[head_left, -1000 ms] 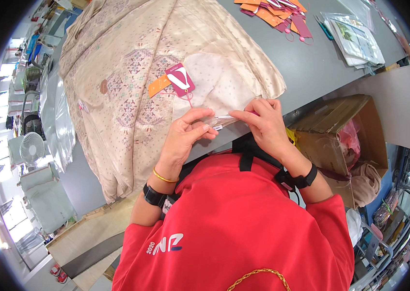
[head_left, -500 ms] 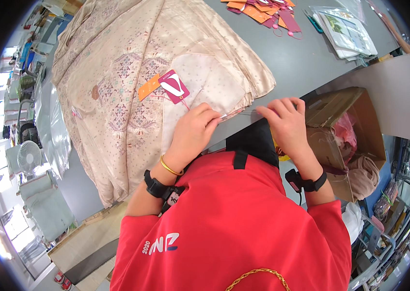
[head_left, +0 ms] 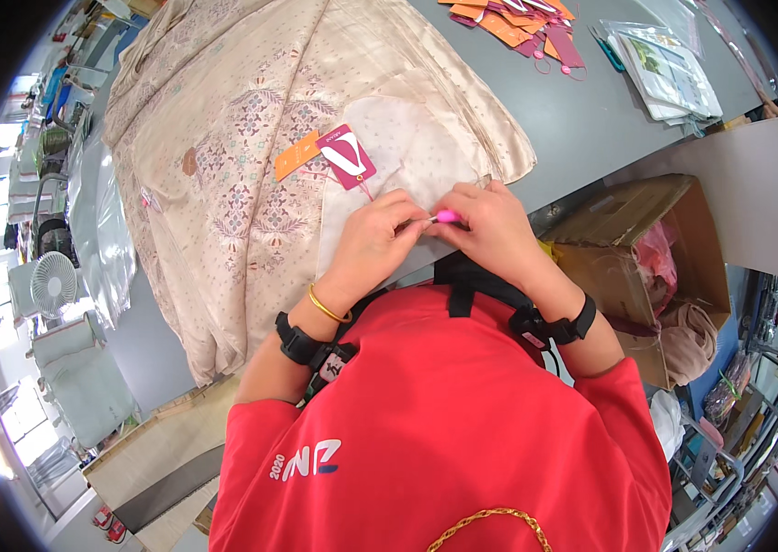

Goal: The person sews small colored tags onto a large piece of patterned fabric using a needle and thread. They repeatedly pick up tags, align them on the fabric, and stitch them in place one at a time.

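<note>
At the near edge of a stack of folded beige patterned fabric, my two hands meet. My left hand is pinched near a small pale tip; what its fingers hold I cannot make out. Beside it, my right hand grips a small bright pink piece between thumb and fingers. A maroon hang tag and an orange hang tag lie on the fabric beyond my left hand. A pink string runs from the maroon tag toward that hand. A plain pale panel lies under them.
A heap of maroon and orange tags lies at the table's far side, with clear plastic packets and a teal-handled tool to its right. An open cardboard box holding cloth stands beyond the grey table's right edge.
My right hand has moved left to meet my left hand, and its fingers have closed on the pink piece. The tags and fabric sit slightly further right in view.
</note>
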Tool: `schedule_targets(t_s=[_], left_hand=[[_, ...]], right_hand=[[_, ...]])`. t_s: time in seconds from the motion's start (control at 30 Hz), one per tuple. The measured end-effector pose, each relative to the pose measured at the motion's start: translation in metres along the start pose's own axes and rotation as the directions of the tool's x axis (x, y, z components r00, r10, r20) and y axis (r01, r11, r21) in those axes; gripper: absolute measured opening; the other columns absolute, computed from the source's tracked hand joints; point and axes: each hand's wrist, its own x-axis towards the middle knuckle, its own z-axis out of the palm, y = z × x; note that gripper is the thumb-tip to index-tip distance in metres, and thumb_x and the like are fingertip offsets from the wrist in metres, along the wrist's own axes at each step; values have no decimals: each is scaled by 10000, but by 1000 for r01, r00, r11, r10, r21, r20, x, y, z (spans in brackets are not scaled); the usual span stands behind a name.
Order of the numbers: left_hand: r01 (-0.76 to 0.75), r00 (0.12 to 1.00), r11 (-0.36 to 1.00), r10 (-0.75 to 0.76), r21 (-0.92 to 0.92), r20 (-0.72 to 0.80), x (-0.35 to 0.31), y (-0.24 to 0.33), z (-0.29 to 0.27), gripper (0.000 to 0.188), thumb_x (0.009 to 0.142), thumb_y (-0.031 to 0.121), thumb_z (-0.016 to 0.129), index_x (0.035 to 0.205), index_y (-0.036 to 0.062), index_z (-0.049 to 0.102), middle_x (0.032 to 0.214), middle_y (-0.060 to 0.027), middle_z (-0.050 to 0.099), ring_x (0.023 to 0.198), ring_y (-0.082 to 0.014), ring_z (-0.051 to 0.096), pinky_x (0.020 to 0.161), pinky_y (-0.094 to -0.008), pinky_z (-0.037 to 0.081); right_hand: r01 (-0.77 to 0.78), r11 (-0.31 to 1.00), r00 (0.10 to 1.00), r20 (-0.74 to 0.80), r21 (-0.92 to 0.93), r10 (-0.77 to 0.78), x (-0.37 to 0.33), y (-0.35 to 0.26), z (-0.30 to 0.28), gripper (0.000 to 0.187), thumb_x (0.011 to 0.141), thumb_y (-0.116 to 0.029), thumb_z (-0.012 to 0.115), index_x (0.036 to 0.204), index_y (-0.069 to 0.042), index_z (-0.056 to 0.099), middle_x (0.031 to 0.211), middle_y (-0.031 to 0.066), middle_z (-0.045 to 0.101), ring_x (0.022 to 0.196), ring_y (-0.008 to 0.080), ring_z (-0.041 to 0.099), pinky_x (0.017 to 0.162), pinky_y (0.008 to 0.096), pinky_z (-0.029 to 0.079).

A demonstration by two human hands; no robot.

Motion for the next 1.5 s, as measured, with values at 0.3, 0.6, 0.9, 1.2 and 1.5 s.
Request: schedule_targets(t_s=[0.3,0.6,0.9,1.2,1.5], left_hand=[[1,1000,999,-1,53,0,2,5,3,83,976,112,747,1017,42,764,955,-103,696,872,-316,696,763,-404,554],[42,997,987,-51,155,58,-23,4,-36,107,991,77,756,1082,20,761,946,-87,665,847,-232,620,752,-355,504],[239,971,953,-227,-184,80,-28,-8,-26,102,1072,57,683,1114,-7,751,978,-10,656,853,-83,572,754,-261,468],[281,959,907,-252,-312,133,-33,-11,-25,108,1082,54,689,1150,-14,741,1009,26,639,878,-55,550,775,-231,460],[299,953,872,-249,-387,175,-29,-10,-26,149,1104,102,681,1172,-4,759,989,31,632,799,-39,529,708,-226,440]], right_hand=[[56,639,984,-150,768,95,-13,9,5,168,1055,-112,682,922,-11,694,1051,52,697,910,181,664,789,299,527],[-252,315,950,173,915,258,-4,19,8,191,1082,-134,703,1200,-9,785,942,-25,732,862,46,631,722,228,489],[14,776,998,-62,631,33,2,-2,24,251,968,13,705,1195,-95,709,1082,66,709,951,228,746,846,359,585],[101,854,993,-103,510,-56,6,-9,25,198,956,-28,740,1131,-107,692,1055,76,703,949,284,736,807,387,581],[71,766,997,-46,639,-54,10,-4,31,211,946,24,695,1126,-85,677,1011,68,704,917,244,724,808,359,572]])
